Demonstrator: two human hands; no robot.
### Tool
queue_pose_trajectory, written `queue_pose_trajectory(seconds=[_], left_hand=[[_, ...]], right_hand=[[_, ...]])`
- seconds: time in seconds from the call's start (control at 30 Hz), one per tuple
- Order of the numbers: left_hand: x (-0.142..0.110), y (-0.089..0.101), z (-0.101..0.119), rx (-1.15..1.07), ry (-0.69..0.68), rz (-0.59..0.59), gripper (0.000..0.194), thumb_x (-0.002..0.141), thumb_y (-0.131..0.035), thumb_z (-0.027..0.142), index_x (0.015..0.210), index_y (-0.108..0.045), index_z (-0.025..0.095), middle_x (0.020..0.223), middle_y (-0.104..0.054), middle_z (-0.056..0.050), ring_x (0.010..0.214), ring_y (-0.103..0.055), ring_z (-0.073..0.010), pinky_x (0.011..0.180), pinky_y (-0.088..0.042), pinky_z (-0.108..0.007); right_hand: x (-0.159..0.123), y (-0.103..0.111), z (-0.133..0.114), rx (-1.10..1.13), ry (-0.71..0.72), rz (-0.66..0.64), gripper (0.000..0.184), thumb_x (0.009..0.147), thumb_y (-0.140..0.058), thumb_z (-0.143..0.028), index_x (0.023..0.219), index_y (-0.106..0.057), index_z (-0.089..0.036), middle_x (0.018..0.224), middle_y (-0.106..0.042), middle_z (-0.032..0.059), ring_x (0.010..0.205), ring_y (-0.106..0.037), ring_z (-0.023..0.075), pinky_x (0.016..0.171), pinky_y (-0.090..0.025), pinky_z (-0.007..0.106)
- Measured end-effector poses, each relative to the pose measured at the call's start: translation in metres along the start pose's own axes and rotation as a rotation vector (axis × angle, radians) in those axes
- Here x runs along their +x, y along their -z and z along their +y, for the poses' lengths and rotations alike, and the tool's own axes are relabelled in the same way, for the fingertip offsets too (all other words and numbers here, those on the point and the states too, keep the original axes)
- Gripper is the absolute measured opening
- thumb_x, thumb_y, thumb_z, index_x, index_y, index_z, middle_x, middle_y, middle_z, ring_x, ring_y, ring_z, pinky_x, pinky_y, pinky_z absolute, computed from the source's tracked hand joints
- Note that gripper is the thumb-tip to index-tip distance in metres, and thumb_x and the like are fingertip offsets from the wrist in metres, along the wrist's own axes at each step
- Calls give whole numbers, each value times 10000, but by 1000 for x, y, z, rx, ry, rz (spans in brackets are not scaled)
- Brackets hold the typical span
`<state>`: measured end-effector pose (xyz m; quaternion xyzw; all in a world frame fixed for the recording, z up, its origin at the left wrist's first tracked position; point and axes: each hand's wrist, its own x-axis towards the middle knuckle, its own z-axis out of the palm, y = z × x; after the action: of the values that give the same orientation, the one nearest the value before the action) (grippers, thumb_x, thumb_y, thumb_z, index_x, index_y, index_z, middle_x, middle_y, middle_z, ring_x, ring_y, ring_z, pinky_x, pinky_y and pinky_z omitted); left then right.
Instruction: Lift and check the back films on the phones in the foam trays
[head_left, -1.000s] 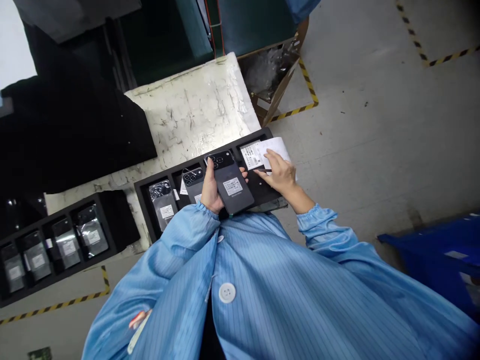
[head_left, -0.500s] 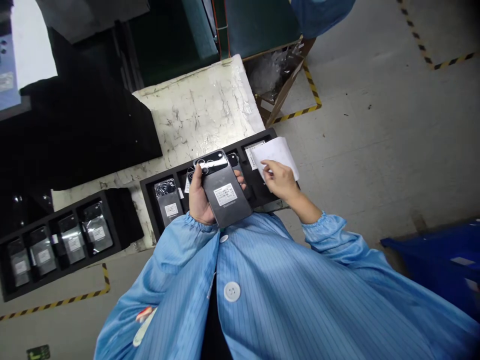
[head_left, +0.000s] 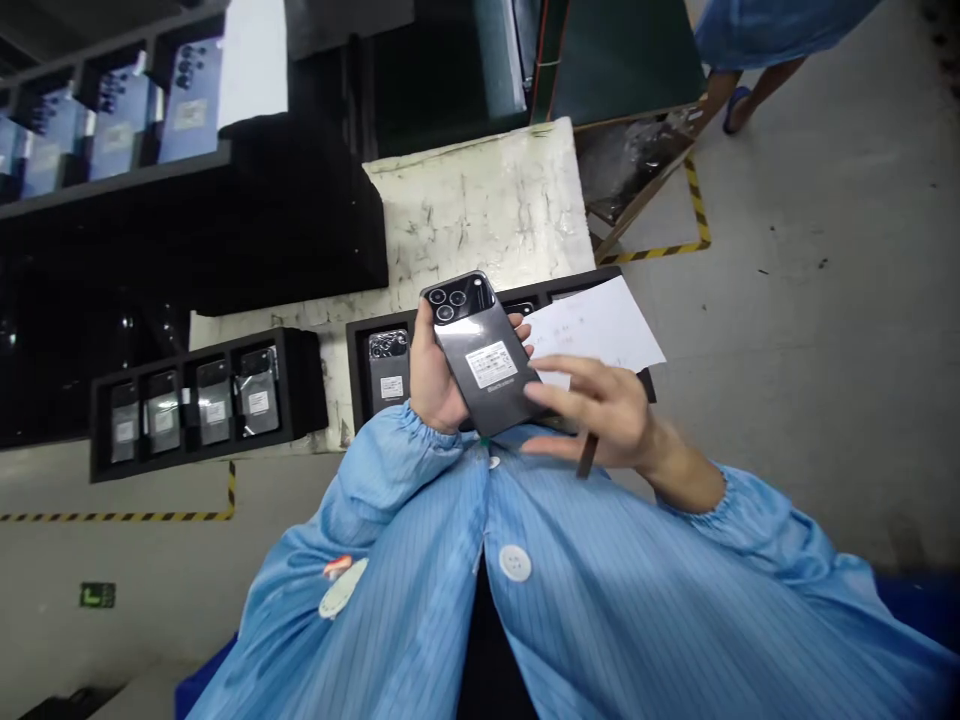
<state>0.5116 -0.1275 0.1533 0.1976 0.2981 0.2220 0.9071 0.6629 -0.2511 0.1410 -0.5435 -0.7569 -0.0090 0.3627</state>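
Observation:
My left hand [head_left: 435, 375] is closed around a dark grey smartphone [head_left: 491, 365], its back facing up. Three camera rings and a glossy black band sit at the phone's top, with a white printed label lower down. Slightly blurred, my right hand [head_left: 607, 415] is open beside the phone's lower right edge, fingers spread and pointing left. A short dark brown strip [head_left: 587, 455] lies against this hand near the thumb; I cannot tell whether it is held. Beyond the hand, a white paper sheet [head_left: 600, 325] with faint writing covers part of a black foam tray [head_left: 360, 375].
Another phone [head_left: 389, 370] sits in that tray's left slot. To the left, a second black tray [head_left: 304, 385] holds several wrapped phones. Stacked black trays with blue phones [head_left: 191, 110] rise at upper left. A person's leg [head_left: 772, 95] shows at upper right.
My right hand has left the paper and come toward the phone, its fingers spreading. The left hand keeps the phone, now tilted differently. The view has shifted, bringing the blue phones into sight.

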Motion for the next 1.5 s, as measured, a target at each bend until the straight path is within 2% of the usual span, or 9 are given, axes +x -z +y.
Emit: queue_pose_trajectory(seconds=[0.13,0.37,0.53,0.63,0.8,0.97,1.13,1.37,1.5], left_hand=[[0,0,-1,-76,-38,-43,805,827,-202,754,972,-648,101,1064,-651,-169,1159,-530,-332,916,-491,-484],[-5,5,-1,-134,-19,-59,828,793,-245,792,962,-652,90,999,-665,-145,1150,-541,-309,951,-484,-426],[-16,2,-7,-163,-35,-96,699,837,-295,728,986,-644,140,933,-679,-105,1022,-610,-270,905,-501,-398],[-30,-2,-12,-166,99,-145,795,800,-261,782,1041,-639,126,951,-680,-125,901,-643,-273,850,-519,-436],[-46,0,-16,-126,293,-219,978,717,-226,864,1017,-649,35,979,-674,-188,887,-652,-287,851,-516,-422],[-45,8,-21,-224,309,-300,971,758,-137,830,1129,-609,67,1053,-658,-176,948,-640,-271,911,-479,-434],[-41,9,-24,-251,334,-322,960,758,-158,829,1134,-608,69,1060,-657,-179,964,-636,-277,930,-460,-442],[-36,7,-23,-209,409,-284,977,768,-153,821,1071,-618,17,977,-673,-193,893,-654,-280,877,-483,-414],[-35,5,-23,-217,427,-258,782,832,-295,673,1067,-607,-4,986,-673,-186,907,-651,-267,897,-475,-391]], right_hand=[[14,-4,-18,-135,359,-40,233,844,-632,-341,1040,-676,-223,1111,-661,58,618,-566,94,510,-451,258],[26,-18,-31,-155,449,-61,155,890,-553,-250,879,-701,-206,952,-707,15,555,-555,93,471,-420,264],[68,11,-24,27,92,-147,320,962,-393,-263,799,-647,-158,872,-660,53,796,-613,125,650,-496,254],[103,28,0,158,-88,-159,316,941,-459,-340,790,-631,-122,773,-600,16,773,-594,100,694,-481,252],[134,19,31,512,-260,-313,241,896,-528,-251,772,-630,-71,644,-549,-38,679,-571,50,674,-463,224],[134,-2,35,748,-525,-351,187,836,-599,-105,651,-573,-110,616,-591,3,572,-493,52,562,-425,169],[123,-12,46,834,-639,-360,198,826,-631,-149,653,-534,-132,559,-509,-8,471,-379,56,426,-310,193],[113,-15,55,870,-751,-363,202,837,-622,-166,669,-513,-137,545,-474,-17,443,-344,51,394,-250,199],[106,-13,58,837,-781,-369,234,820,-669,-285,702,-548,-123,566,-509,1,474,-385,55,412,-273,194]])
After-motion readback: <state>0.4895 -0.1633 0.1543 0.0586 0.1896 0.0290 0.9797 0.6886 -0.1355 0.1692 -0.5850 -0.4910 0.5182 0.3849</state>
